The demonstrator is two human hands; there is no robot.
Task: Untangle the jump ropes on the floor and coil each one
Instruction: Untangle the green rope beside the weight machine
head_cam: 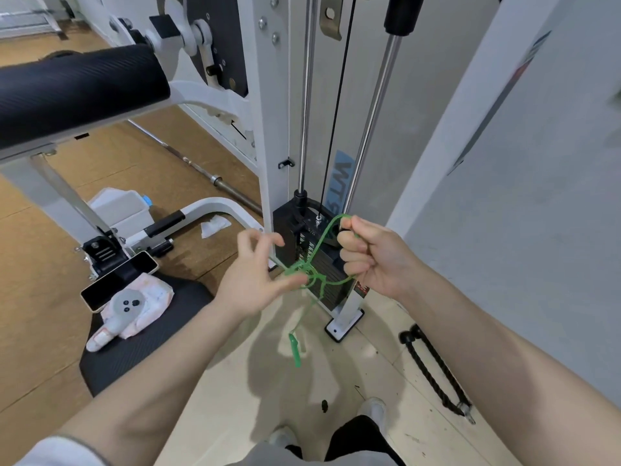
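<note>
The thin green plastic jump rope (314, 264) hangs knotted between both hands: right hand (369, 257) clenches a loop, left hand (255, 280) pinches the knot.

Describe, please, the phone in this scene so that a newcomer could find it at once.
Start at the white weight machine, then look left to the black padded seat. The phone lies on its far edge, beside a grey controller; it alone is flat, with a dark screen and pale rim.
</note>
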